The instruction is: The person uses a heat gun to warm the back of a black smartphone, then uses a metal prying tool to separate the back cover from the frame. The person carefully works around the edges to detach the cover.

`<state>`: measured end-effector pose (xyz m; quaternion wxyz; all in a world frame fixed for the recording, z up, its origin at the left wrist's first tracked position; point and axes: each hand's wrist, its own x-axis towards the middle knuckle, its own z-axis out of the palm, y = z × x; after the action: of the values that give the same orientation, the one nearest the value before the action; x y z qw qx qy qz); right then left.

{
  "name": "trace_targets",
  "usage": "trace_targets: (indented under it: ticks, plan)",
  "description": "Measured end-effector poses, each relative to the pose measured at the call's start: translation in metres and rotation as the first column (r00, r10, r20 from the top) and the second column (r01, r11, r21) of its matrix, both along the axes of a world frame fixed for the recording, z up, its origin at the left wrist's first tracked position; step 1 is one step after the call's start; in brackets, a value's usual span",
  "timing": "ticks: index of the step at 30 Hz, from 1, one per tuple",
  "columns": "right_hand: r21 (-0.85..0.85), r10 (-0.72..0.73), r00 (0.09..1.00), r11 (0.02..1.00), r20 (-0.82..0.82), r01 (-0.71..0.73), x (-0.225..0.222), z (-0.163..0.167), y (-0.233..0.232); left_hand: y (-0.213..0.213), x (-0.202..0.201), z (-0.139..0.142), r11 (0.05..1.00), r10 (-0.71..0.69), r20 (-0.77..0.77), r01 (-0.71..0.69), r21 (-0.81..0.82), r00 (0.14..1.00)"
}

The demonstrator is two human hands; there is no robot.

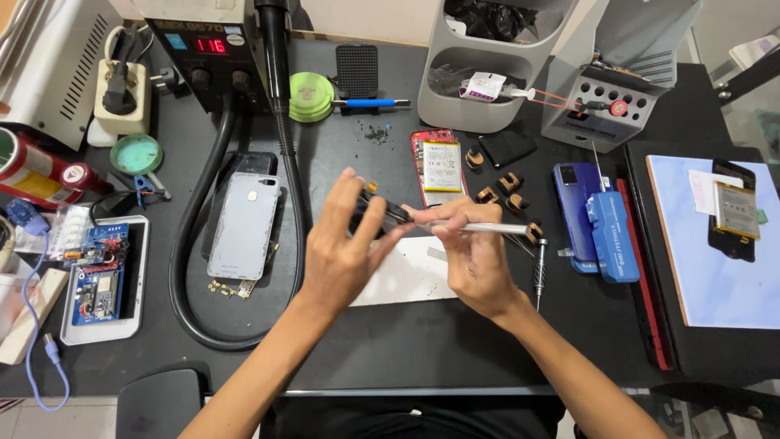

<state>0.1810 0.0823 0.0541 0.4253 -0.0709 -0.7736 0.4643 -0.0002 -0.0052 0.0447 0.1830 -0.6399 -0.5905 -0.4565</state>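
My left hand [345,248] grips a small dark phone part [382,213] with a bit of orange at its far end, held above the black mat. My right hand [471,252] pinches a slim silver tool [496,228] like a pen, its tip against that part. Under both hands lies a white sheet [406,280]. An opened red phone with a white battery [439,166] rests just beyond the hands.
A silver phone back cover [244,223] lies left, ringed by a black hose [191,268]. A hot-air station [213,49] stands behind. Blue phone [575,203], blue tool [611,236], screwdriver [539,276] and small brown clips [510,183] sit right; a circuit-board tray [101,280] left.
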Motion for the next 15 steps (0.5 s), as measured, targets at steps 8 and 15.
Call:
trace_targets:
  ticks: [8, 15]
  plan:
    - [-0.054, -0.02, 0.999, 0.998, -0.045, 0.017, -0.016, -0.018, 0.002, -0.002, -0.027, 0.007, 0.992, -0.11, 0.132, 0.117, -0.04, 0.985]
    - [0.129, -0.167, 0.973, 0.981, 0.16, 0.147, -0.009, -0.002, -0.004, -0.005, -0.028, 0.006, 0.991, -0.099, 0.185, 0.114, -0.074, 0.978]
